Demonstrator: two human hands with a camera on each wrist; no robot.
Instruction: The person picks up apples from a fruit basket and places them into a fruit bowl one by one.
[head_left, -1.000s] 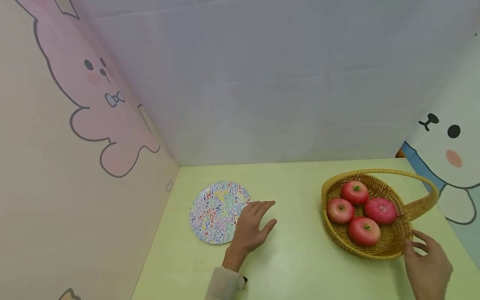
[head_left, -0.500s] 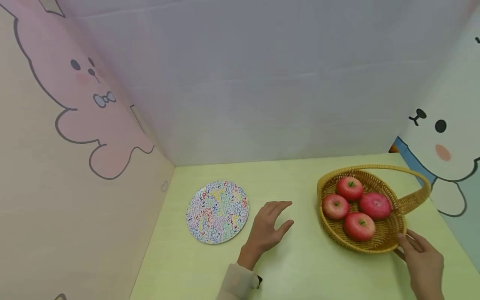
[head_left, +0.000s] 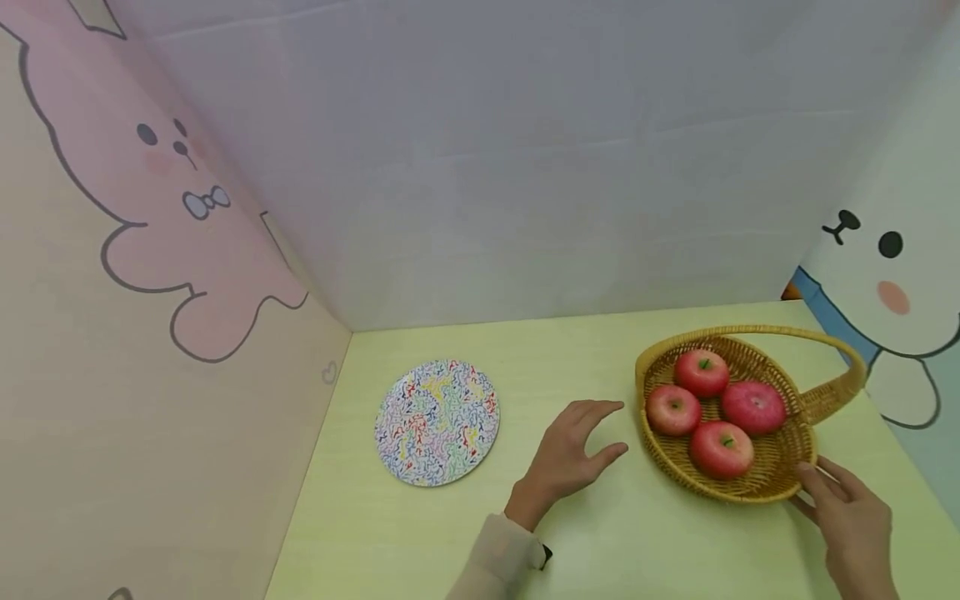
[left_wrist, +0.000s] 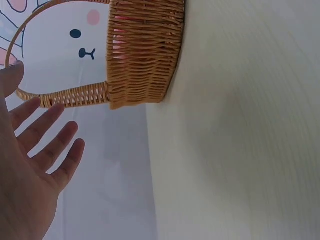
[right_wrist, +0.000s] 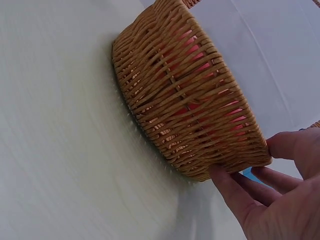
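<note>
A wicker basket (head_left: 678,482) with a tall arched handle (head_left: 738,330) stands at the right of the table, holding several red apples (head_left: 722,450). At its near right rim is my right hand (head_left: 851,512); the thumb lies on the rim and the fingers (right_wrist: 235,192) press the outer wall from below, pinching the edge. My left hand (head_left: 566,457) hovers left of the basket, thumb and fingers spread apart with nothing between them. In the left wrist view its fingertips overlap the basket handle (left_wrist: 75,97).
To the left lies a flat round plate or mat (head_left: 437,423) with multicoloured squiggles. A pale wall (head_left: 495,208) closes off the back of the light table (head_left: 375,533). Side panels carry a pink rabbit drawing (head_left: 157,200) and a white bear drawing (head_left: 900,292).
My left hand has moved right, away from the round squiggle-patterned piece and towards the basket. My right hand has gone from touching the rim to gripping it. The view has shifted slightly.
</note>
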